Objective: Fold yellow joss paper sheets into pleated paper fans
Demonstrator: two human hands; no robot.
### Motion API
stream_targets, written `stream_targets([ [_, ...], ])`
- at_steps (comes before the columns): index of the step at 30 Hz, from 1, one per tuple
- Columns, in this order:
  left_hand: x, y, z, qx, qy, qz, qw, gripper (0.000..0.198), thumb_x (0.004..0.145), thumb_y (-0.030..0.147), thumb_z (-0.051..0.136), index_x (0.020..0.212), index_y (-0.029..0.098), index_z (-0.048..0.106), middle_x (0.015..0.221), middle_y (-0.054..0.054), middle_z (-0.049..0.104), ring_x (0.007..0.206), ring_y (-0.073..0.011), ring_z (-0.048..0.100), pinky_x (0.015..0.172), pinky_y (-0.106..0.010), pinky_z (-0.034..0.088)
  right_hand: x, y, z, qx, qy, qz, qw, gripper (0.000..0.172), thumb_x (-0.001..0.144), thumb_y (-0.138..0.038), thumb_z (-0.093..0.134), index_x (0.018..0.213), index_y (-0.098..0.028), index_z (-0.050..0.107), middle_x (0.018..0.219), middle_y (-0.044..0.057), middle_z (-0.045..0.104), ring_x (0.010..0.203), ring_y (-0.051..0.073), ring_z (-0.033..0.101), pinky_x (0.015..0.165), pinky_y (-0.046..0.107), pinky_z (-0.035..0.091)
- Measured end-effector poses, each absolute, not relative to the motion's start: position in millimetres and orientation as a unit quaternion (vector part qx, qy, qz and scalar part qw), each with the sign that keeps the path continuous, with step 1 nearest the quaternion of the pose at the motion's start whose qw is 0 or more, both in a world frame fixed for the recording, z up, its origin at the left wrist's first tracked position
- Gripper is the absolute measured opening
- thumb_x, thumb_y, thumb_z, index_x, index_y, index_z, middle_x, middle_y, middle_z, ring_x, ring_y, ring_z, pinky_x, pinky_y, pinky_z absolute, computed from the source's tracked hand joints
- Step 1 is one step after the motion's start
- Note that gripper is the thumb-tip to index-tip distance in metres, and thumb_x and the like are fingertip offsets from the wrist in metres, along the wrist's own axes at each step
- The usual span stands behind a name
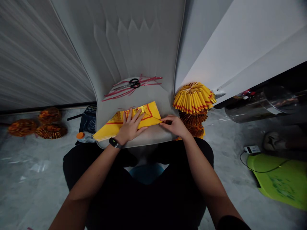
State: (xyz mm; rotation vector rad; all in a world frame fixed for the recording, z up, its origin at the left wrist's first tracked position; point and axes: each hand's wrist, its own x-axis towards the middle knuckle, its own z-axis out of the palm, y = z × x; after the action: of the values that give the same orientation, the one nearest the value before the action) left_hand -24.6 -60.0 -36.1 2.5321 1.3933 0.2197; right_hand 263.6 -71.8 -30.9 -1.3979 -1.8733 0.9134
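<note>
A folded sheet of yellow joss paper (148, 116) with a red border and gold foil lies on a pale grey seat (153, 101). My left hand (130, 126) presses flat on the sheet, its fingers spread, and a black watch sits on that wrist. My right hand (174, 125) pinches the sheet's pointed right end between thumb and fingers. Beyond the paper, black-handled scissors (130, 84) rest on several red strips (146, 80). A pleated yellow-and-red paper fan (193, 97) stands just past the seat's right side, above darker pleated gold paper (193, 117).
Several orange-gold pleated paper rounds (22, 127) lie on the grey floor at left, near a dark bag (88, 120) and an orange-capped bottle (81, 135). To the right are a clear plastic cylinder (261, 105), a green board (275, 179) and a white plug with cable (251, 149).
</note>
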Motion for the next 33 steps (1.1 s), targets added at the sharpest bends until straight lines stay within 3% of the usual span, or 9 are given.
stream_targets([
  [5,-25,-60,-37,0.866,0.478,0.077,0.121,0.078,0.105,0.068,0.043,0.166,0.021,0.037,0.176,-0.011,0.027,0.163,-0.0485,0.007,0.126,-0.079,0.01,260,-70,-32,-0.556,-0.677,0.365,0.315,0.018,0.086,-0.035,0.077,0.094,-0.019,0.083,0.087,0.005,0.077,0.075,0.018,0.068,0.073,0.031,0.054],
  [15,-25,-60,-36,0.871,0.472,0.07,0.116,0.063,0.106,0.06,0.048,0.164,0.037,0.042,0.178,-0.005,0.022,0.163,-0.0491,0.006,0.124,-0.081,0.011,265,-69,-25,-0.566,-0.664,0.387,0.297,0.025,0.091,-0.023,0.063,0.104,-0.024,0.084,0.105,0.004,0.083,0.095,0.023,0.076,0.088,0.036,0.057],
  [21,-25,-60,-35,0.87,0.475,0.068,0.118,0.062,0.104,0.06,0.052,0.162,0.037,0.046,0.178,-0.007,0.022,0.163,-0.0493,0.007,0.124,-0.081,0.01,247,-65,-24,-0.619,-0.623,0.377,0.295,0.027,0.091,-0.044,0.07,0.087,-0.021,0.082,0.083,0.003,0.081,0.071,0.02,0.071,0.067,0.031,0.053],
  [25,-25,-60,-35,0.871,0.474,0.065,0.112,0.061,0.104,0.06,0.052,0.16,0.037,0.048,0.177,-0.006,0.023,0.163,-0.0481,0.007,0.124,-0.079,0.011,238,-64,-29,-0.636,-0.624,0.356,0.283,0.016,0.084,-0.035,0.076,0.081,-0.02,0.078,0.074,0.002,0.077,0.061,0.017,0.064,0.06,0.028,0.047],
  [33,-24,-62,-32,0.858,0.493,0.075,0.124,0.052,0.109,0.054,0.043,0.156,0.035,0.055,0.175,-0.004,0.029,0.164,-0.045,0.01,0.126,-0.077,0.012,235,-60,-33,-0.649,-0.621,0.341,0.278,0.008,0.08,-0.025,0.082,0.082,-0.021,0.075,0.071,-0.001,0.071,0.065,0.017,0.062,0.066,0.03,0.049],
])
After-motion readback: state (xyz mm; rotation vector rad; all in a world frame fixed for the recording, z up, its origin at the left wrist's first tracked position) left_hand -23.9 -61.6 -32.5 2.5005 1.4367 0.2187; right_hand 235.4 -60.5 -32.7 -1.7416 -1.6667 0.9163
